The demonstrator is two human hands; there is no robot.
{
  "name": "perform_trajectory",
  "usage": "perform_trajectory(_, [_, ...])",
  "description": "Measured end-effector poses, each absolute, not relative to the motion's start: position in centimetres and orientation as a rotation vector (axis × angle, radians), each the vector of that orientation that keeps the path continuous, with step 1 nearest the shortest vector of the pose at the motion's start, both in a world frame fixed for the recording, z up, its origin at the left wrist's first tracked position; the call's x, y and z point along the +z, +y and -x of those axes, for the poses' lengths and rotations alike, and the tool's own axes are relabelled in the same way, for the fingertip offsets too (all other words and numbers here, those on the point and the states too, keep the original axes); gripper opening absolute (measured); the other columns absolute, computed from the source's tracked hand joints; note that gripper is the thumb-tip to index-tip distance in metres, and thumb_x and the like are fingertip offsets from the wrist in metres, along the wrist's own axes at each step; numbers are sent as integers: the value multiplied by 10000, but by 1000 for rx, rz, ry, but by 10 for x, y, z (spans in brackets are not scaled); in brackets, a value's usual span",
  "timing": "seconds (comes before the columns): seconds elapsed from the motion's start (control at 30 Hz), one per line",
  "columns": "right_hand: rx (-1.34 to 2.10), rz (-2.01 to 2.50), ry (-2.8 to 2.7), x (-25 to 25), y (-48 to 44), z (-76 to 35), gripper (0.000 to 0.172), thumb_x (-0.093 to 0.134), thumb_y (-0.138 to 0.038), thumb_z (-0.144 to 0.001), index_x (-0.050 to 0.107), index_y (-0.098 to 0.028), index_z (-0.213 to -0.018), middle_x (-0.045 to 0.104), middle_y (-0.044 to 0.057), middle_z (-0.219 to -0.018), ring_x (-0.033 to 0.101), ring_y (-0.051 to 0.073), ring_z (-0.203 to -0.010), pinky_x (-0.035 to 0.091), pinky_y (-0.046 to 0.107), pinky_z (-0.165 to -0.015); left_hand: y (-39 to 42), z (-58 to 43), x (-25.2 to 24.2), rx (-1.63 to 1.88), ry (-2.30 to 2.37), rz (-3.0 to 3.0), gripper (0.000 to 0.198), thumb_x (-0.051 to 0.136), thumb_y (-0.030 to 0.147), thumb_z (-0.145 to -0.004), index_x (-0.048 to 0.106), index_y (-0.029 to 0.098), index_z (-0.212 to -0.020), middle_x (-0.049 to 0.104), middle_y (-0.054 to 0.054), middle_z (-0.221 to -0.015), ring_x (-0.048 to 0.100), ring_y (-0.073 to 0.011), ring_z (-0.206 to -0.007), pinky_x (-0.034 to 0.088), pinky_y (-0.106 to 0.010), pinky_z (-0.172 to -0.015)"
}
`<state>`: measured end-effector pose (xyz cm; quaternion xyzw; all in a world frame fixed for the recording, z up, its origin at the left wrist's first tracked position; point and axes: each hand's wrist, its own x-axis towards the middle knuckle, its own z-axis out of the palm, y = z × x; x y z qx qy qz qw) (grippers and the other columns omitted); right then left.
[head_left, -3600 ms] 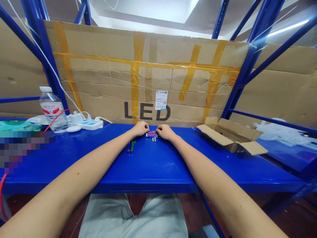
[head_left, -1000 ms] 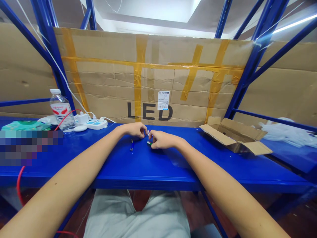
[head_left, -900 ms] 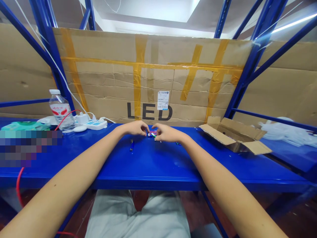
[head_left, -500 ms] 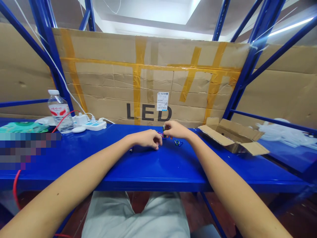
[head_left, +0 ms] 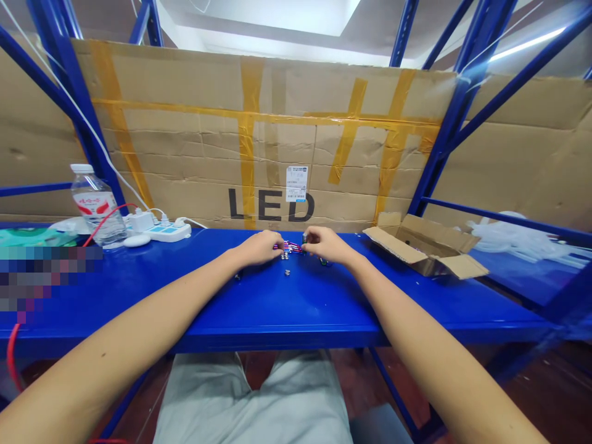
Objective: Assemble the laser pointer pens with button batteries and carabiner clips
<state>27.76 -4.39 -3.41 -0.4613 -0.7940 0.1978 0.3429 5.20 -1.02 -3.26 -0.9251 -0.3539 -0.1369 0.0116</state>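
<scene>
My left hand [head_left: 264, 248] is closed, its fingers curled at the left end of a bundle of slim, shiny purple-and-red pieces [head_left: 292, 247] on the blue tabletop. At the bundle's right end, my right hand [head_left: 326, 243] pinches a small dark green piece [head_left: 304, 238], too small to name. Small silver metal pieces [head_left: 285, 256] lie just in front of the bundle, and another silver piece [head_left: 287, 272] sits closer to me. Partly covered by my right hand is a small blue-green loop [head_left: 324, 262], shaped like a carabiner. A small dark piece [head_left: 237, 277] rests near my left wrist.
An open cardboard box [head_left: 423, 246] stands on the right. To the left are a water bottle [head_left: 98, 209], a white power strip [head_left: 169, 232] with plugs and a red cable [head_left: 13, 351]. A large taped cardboard panel [head_left: 198, 154] closes off the back of the blue table [head_left: 296, 311].
My left hand has moved left and back, uncovering the silver pieces and more of the bundle. My right hand stays pinched near the bundle and now covers more of the loop. The view has shifted slightly.
</scene>
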Motion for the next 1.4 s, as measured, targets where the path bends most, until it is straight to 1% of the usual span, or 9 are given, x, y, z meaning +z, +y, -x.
perform_trajectory(0.13, [650,1191,-2131,-37,-47,-269,98,607,-179,-748,555,-170,-831,602,-23,-634,542,104,-519,410,201,-456,-14,-59,-36,-361,-1109,2865,216,536,274,-865,716,176,-932,690,-95,-992,600,-219,-895,415,-287,-759])
perform_trajectory(0.33, [670,1196,-2131,-37,-48,-268,97,616,-165,-759,563,-166,-841,605,-19,-638,556,99,-505,397,183,-420,-9,-59,-35,-298,-1106,2921,195,557,257,-838,718,171,-906,697,-91,-979,598,-209,-843,402,-280,-713])
perform_trajectory(0.57, [747,1244,-2185,-38,-49,-268,114,637,-179,-747,536,-171,-801,634,-1,-711,592,103,-521,414,189,-418,-15,-51,-24,-277,-1159,3084,164,579,220,-785,722,167,-845,710,-42,-813,594,-173,-739,390,-256,-666])
perform_trajectory(0.73, [691,1169,-2091,-35,-48,-270,118,632,-242,-780,549,-171,-825,615,-11,-675,558,93,-495,403,184,-405,-19,-47,-22,-267,-1145,3030,267,543,168,-784,730,186,-974,715,-55,-867,597,-187,-757,397,-270,-690])
perform_trajectory(0.87, [748,1240,-2184,-39,-48,-270,103,637,-209,-774,542,-169,-783,617,-9,-639,567,99,-482,420,190,-406,-17,-47,-25,-168,-1207,2991,283,563,148,-776,735,189,-998,720,-82,-943,610,-209,-827,412,-278,-728])
perform_trajectory(1.0, [739,1199,-2194,-41,-48,-267,86,633,-192,-777,552,-166,-793,621,-8,-646,599,103,-511,434,178,-420,-19,-48,-23,-109,-1224,3002,208,574,142,-782,723,169,-925,701,-80,-863,600,-198,-754,403,-279,-682])
perform_trajectory(1.1, [725,1155,-2133,-38,-49,-266,62,613,-193,-793,568,-166,-827,606,-18,-614,590,103,-494,437,183,-420,-23,-51,-20,-84,-1242,3003,160,566,129,-775,694,155,-868,679,-75,-806,587,-190,-713,393,-277,-651])
perform_trajectory(1.27, [763,1220,-2171,-40,-51,-265,83,626,-169,-776,545,-167,-796,640,1,-649,587,102,-478,424,182,-402,-26,-53,-18,-12,-1363,2924,100,583,175,-764,646,144,-835,658,-87,-798,559,-190,-672,376,-284,-611])
perform_trajectory(1.4, [707,1202,-2190,-42,-50,-265,64,609,-187,-793,551,-168,-811,640,-3,-649,590,104,-489,409,180,-411,-24,-51,-18,74,-1435,2921,128,587,265,-764,622,152,-812,649,-86,-787,545,-190,-652,371,-294,-597])
